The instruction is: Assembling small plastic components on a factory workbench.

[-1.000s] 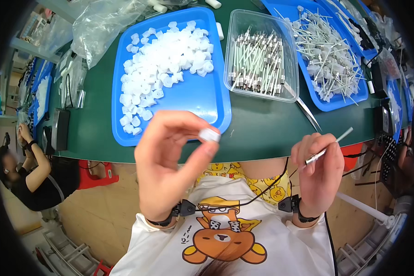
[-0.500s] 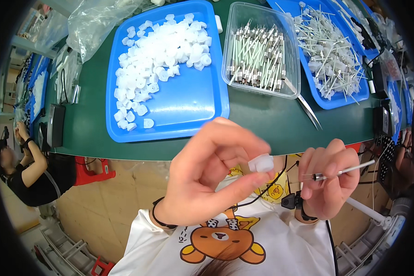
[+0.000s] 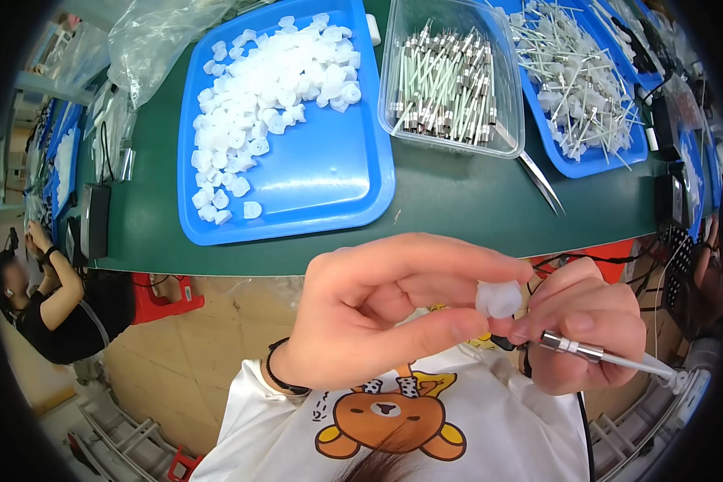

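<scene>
Between the thumb and fingers of my left hand (image 3: 377,321) is a small white translucent plastic cap (image 3: 500,300). My right hand (image 3: 590,329), its fingers curled, grips a thin pale tube with a metal connector (image 3: 572,346); the connector points left and the tube runs out to the right. Both hands are in front of my shirt, just off the table edge. The right fingertips are right beside the cap, and I cannot tell whether they touch it. The connector is apart from the cap, a little below and to its right.
A blue tray (image 3: 329,210) holds many loose white caps. Beside it stands a clear plastic box (image 3: 458,146) of metal-ended tubes, with tweezers (image 3: 542,183) at its corner. Another blue tray (image 3: 574,167) carries tubes with white caps. A person (image 3: 44,297) sits at the far left.
My left hand has moved right with the cap, and the two hands are now close together. The tube in my right hand has tilted, its right end lower.
</scene>
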Available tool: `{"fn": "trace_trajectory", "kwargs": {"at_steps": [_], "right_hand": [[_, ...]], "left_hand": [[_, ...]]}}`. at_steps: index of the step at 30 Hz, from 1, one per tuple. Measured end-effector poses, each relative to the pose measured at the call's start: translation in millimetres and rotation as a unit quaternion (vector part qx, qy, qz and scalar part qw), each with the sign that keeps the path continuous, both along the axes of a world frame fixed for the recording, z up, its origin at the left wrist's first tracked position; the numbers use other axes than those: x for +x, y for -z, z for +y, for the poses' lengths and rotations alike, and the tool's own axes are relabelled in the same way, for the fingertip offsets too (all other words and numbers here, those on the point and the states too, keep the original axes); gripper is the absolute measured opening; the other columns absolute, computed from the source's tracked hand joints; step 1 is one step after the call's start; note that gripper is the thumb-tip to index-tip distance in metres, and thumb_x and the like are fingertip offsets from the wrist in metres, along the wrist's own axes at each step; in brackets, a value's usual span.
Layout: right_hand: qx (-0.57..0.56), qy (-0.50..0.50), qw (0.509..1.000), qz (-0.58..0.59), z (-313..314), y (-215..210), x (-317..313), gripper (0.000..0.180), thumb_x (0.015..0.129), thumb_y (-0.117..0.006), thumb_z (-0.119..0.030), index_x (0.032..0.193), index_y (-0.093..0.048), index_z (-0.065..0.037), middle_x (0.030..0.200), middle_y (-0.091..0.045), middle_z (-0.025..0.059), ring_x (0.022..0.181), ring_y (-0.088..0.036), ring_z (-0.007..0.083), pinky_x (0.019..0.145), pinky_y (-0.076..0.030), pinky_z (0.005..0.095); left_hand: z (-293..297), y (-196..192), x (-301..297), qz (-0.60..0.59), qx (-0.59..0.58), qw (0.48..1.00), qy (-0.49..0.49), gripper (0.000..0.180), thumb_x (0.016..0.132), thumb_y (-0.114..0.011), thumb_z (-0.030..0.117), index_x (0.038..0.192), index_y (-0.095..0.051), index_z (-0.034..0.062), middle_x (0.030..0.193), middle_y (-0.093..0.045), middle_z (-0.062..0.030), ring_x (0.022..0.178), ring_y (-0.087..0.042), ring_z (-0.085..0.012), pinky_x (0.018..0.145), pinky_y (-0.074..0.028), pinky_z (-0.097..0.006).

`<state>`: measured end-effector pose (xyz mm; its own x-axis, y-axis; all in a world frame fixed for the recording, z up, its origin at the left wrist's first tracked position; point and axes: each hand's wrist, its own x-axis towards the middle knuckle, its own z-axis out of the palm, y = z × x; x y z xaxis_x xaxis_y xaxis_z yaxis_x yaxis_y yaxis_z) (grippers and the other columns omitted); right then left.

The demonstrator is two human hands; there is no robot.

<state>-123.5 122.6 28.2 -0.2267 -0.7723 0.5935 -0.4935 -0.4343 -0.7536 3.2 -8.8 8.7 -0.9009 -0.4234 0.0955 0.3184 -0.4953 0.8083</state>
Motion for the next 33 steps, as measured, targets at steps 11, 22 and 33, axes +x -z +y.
{"fn": "trace_trajectory", "kwargs": {"at_steps": [11, 22, 33], "right_hand": [[0.039, 0.029, 0.986, 0.161, -0.6, -7.1, -1.3, 0.033, 0.079, -0.056, -0.018, 0.102, -0.041, 0.001, 0.064, -0.055, 0.0077, 0.051, -0.054, 0.0159, 0.053, -0.043, 0.0264], [0.122, 0.034, 0.977, 0.171, 4.3, -14.8, 5.2, 0.037, 0.075, -0.061, -0.017, 0.103, -0.041, -0.002, 0.082, -0.054, 0.0108, 0.063, -0.057, 0.0215, 0.06, -0.044, 0.0331], [0.103, 0.05, 0.982, 0.153, 2.6, -10.4, 10.1, 0.033, 0.077, -0.059, -0.015, 0.101, -0.042, 0.0, 0.08, -0.055, 0.0106, 0.061, -0.056, 0.022, 0.056, -0.044, 0.0301]], "left_hand": [[1.7, 8.0, 0.4, 0.029, -0.011, 0.999, 0.013, 0.031, 0.073, -0.062, 0.008, 0.094, -0.05, -0.0112, 0.089, -0.052, -0.0244, 0.078, -0.059, -0.0312, 0.066, -0.053, -0.036], [2.1, 12.7, -1.7, 0.011, -0.071, 0.997, -0.017, 0.037, 0.071, -0.066, 0.018, 0.091, -0.053, -0.0108, 0.086, -0.053, -0.0215, 0.07, -0.06, -0.0267, 0.061, -0.052, -0.031], [5.5, 10.0, -1.8, -0.02, -0.084, 0.995, -0.041, 0.039, 0.073, -0.063, 0.025, 0.087, -0.056, -0.01, 0.08, -0.055, -0.0183, 0.065, -0.06, -0.0242, 0.056, -0.05, -0.029]]}}
